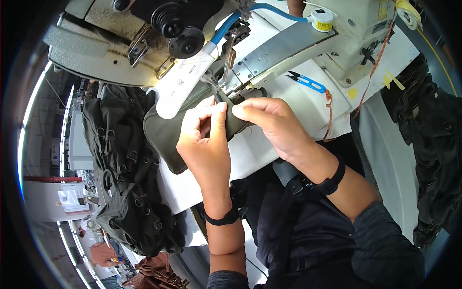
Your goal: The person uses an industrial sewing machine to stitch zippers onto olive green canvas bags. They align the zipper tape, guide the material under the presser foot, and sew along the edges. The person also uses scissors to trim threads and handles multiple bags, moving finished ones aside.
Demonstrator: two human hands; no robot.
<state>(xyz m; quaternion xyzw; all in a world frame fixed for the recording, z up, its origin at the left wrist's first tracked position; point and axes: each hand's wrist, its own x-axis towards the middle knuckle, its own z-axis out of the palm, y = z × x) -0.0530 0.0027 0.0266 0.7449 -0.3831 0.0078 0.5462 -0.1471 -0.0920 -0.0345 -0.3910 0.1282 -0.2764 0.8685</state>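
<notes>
A dark olive fabric piece (169, 134) lies under the needle area of a sewing machine (101, 45), its rounded end reaching left over the white table. My left hand (207, 126) pinches the fabric's edge between thumb and forefinger, just in front of the presser foot (219, 86). Right beside it my right hand (272, 120) is closed in a pinch on the same piece, a little to the right. The fingertips cover the parts of the edge they grip. A white lamp arm (180, 86) hangs over the fabric.
Blue thread snips (308, 83) on an orange cord lie on the white tabletop (298, 115), right of the machine bed. A round white container (322, 20) stands on the machine. Dark bags with metal rings (125, 159) pile up at left; more dark goods (433, 135) hang at right.
</notes>
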